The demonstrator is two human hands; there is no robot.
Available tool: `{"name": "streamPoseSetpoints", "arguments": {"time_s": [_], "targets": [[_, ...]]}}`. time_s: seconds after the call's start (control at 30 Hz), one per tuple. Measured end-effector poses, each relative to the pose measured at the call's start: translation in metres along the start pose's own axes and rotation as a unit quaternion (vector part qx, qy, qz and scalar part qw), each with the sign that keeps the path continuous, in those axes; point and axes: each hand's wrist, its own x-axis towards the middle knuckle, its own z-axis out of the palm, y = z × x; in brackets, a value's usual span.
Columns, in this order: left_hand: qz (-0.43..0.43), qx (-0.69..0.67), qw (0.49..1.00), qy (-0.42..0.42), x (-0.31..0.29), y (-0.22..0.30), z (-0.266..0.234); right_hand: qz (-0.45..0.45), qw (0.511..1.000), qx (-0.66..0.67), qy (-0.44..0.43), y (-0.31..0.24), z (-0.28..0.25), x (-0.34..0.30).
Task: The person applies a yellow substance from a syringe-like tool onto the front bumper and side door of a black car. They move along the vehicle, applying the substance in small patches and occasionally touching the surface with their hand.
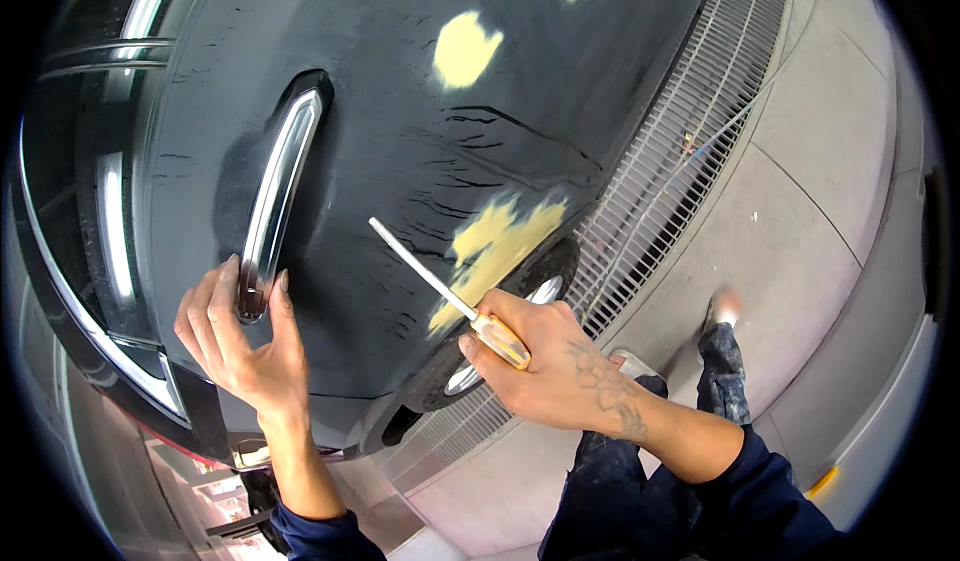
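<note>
A chrome door handle (279, 186) is mounted on the dark grey car door (370, 111). My left hand (238, 346) pinches its near end, fingers on one side and thumb on the other. A screwdriver (425, 269) with a yellowish handle is gripped in my right hand (548, 361), its pale shaft pointing up and left toward the door. The tip is apart from the door handle. Dull sanded paint with dark streaks covers the panel around it, and a pale yellow filler patch (510, 239) lies beyond my right hand.
More filler shows on an upper patch (465, 49). Below the car's side is a wheel (545, 289), beside a metal floor grate (700, 91) with a thin hose (690, 158) across it. Concrete floor (800, 151) extends to the right. Window glass (85, 181) borders the door at left.
</note>
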Motion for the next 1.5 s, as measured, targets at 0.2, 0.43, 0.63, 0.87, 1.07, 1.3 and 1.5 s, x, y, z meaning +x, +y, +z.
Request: {"name": "streamPoseSetpoints", "arguments": {"time_s": [0.2,0.43,0.63,0.87,1.07,1.3,1.5], "targets": [[-0.031,-0.072,0.997,-0.012,0.006,0.009,0.006,-0.012,0.998,-0.054,-0.011,-0.016,0.013,0.007],[-0.067,-0.158,0.983,-0.065,0.016,0.0,-0.005,0.001,0.997,-0.04,0.069,-0.035,0.006,-0.007],[-0.127,-0.226,0.961,-0.099,0.016,0.005,-0.013,0.035,0.995,-0.058,0.071,-0.033,0.004,-0.04],[-0.169,-0.279,0.932,-0.156,0.027,0.002,-0.027,0.082,0.994,-0.048,0.056,-0.018,-0.02,-0.066],[-0.162,-0.217,0.947,-0.173,0.022,0.003,-0.02,-0.016,0.993,-0.082,0.089,-0.056,-0.035,-0.025],[-0.084,-0.151,0.968,-0.18,0.016,0.007,-0.04,0.0,0.976,-0.211,0.05,-0.112,-0.052,0.031],[-0.115,-0.181,0.961,-0.173,0.001,0.007,-0.059,0.033,0.96,-0.278,-0.011,-0.13,-0.043,0.033]]}}
